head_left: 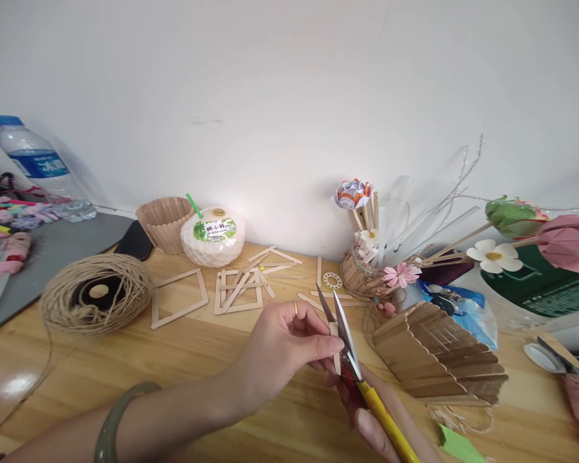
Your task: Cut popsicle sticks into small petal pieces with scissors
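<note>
While the left hand (282, 344) pinches a short wooden craft stick (336, 347) between thumb and fingertips, the right hand (381, 418) comes in low from the bottom edge, clenched around the yellow handles of a pair of scissors (348, 350). The stick stands nearly upright, its long axis running top to bottom, and it sits right between the parted blades, which point up and slightly left, away from the person. Both blades are spread in a narrow V with the stick in the crotch of it. All of this hangs just above the wooden table (197, 360), near its front middle.

Just to the right of the scissors lies a fan-shaped stack of sticks (439, 360), close enough to crowd the right hand. Behind it stands a small stick basket (359, 273) stuffed with paper flowers (400, 274) and clear stems. Further back, flat on the table, rest a glued stick frame (179, 297), a second square frame with diagonals (238, 290) and a few loose sticks (275, 257). A white coconut drink (213, 236) with a green straw sits against the wall, beside a fluted stick cup (163, 222). On the left, a ball of jute twine (96, 297) trails a loose strand toward the front edge, and a water bottle (38, 164) stands on a grey mat (53, 251). A green bangle (113, 418) rides the left wrist.
</note>
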### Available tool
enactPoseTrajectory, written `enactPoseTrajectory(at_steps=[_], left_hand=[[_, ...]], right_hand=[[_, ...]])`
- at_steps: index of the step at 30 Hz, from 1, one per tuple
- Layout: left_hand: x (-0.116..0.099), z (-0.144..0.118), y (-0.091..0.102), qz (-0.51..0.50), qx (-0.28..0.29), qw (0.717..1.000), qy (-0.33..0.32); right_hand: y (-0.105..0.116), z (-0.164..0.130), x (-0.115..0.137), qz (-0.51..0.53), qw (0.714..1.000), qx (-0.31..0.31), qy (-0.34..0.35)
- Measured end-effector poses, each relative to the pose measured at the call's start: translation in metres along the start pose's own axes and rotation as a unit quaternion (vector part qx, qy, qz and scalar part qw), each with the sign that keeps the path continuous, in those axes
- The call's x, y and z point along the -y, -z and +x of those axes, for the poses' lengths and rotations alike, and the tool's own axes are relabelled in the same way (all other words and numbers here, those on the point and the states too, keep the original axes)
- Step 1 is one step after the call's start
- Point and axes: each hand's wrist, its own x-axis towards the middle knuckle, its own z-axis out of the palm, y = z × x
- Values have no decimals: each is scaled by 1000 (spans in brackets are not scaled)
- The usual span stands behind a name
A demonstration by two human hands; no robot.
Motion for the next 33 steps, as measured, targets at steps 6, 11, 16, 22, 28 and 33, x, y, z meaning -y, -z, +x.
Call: enactPoseTrajectory(at_steps=[6,11,16,22,28,33], left_hand=[[-2,-2,-1,3,-9,1000,17],[0,-2,-1,2,-7,1000,18],[1,-1,0,-5,1,1000,9],[0,0,2,4,20,1000,-4],[-8,-1,5,26,42,999,-8],[-17,0,9,90,52,995,4]], right_hand=[[-2,1,-2,10,1000,-8,8],[0,-2,-4,8,1000,-6,-11],[2,0,2,4,1000,-1,-2],[5,1,8,14,999,42,-20],[8,2,7,-16,999,40,-17],[13,4,6,-56,997,58,-19]])
